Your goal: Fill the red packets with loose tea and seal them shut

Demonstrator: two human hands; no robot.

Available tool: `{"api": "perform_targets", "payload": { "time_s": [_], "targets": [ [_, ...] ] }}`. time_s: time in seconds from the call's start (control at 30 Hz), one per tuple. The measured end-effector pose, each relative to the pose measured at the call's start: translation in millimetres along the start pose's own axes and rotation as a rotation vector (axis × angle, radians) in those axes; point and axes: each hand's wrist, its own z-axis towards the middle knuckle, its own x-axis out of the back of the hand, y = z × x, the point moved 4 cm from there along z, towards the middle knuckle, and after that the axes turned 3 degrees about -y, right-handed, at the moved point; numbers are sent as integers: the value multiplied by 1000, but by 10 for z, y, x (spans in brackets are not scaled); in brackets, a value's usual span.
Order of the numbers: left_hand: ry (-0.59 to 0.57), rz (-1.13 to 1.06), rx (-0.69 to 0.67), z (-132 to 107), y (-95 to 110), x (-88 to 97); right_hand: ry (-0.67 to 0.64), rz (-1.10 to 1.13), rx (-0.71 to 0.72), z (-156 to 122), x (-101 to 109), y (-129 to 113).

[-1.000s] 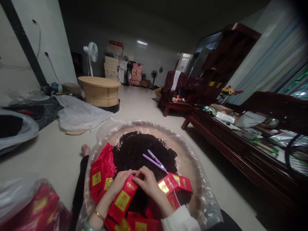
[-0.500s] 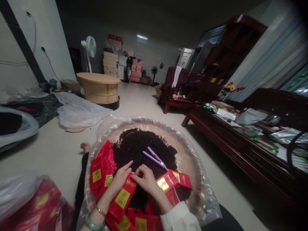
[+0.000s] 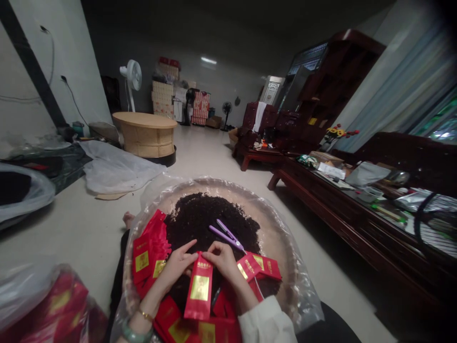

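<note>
Both hands hold one red packet point(image 3: 198, 291) with a gold label by its top edge, upright over my lap. My left hand point(image 3: 177, 264) pinches the top left corner, index finger stretched out. My right hand point(image 3: 223, 257) pinches the top right corner. Just beyond them lies a heap of dark loose tea point(image 3: 207, 222) in a wide round basket point(image 3: 278, 238) lined with clear plastic. A purple sealing tong point(image 3: 226, 235) rests on the tea. A stack of red packets point(image 3: 150, 247) leans at the basket's left, and more red packets point(image 3: 257, 267) lie by my right wrist.
A plastic bag of red packets point(image 3: 46, 305) sits at lower left. A long dark wooden table point(image 3: 357, 214) with clutter runs along the right. A round wooden tub point(image 3: 146, 133), a white fan point(image 3: 131, 78), plastic sheets point(image 3: 114, 169) and stacked boxes point(image 3: 164, 95) stand farther back.
The red packet has turned from slanted to upright between my hands and sits lower and more central. My hands shifted slightly with it.
</note>
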Motion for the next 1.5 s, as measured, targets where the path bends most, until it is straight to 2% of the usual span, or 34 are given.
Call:
{"api": "perform_targets", "payload": {
  "time_s": [0.13,0.23,0.3,0.4,0.53,0.67,0.77,0.9,1.0,1.1,1.27,1.4,1.43,1.5],
  "targets": [
    [-12,149,-59,-3,52,-9,-122,88,-99,-42,-44,-4],
    [-23,246,-92,-8,79,-20,-277,61,-141,-103,-107,-38],
    [-26,297,-96,-27,77,-39,-318,47,-146,-132,-106,-60],
    [-61,309,-42,-95,23,-81,-292,68,-147,-147,-45,-68],
    [-204,365,2,-247,-10,-119,-230,75,-80,-145,64,-78],
    [-262,722,-44,-403,157,-89,-240,89,-62,-122,125,-76],
    [-369,1069,-86,-492,313,-163,-170,91,-64,-90,170,-55],
    [-333,1420,-148,-494,445,-333,-178,56,-55,-77,143,3],
    [-405,1505,-199,-458,397,-491,-206,17,-40,-78,103,61],
    [-427,1539,-193,-442,232,-563,-221,-9,-34,-75,73,118],
    [-286,1447,-266,-501,17,-562,-254,-48,-6,-101,9,145],
    [-168,1371,-289,-513,123,-424,-274,-123,63,-133,-41,122],
    [-104,1376,-285,-498,187,-341,-275,-130,63,-135,-51,125],
    [114,1430,-207,-453,313,-95,-271,-138,47,-135,-67,138]
  ]
}}
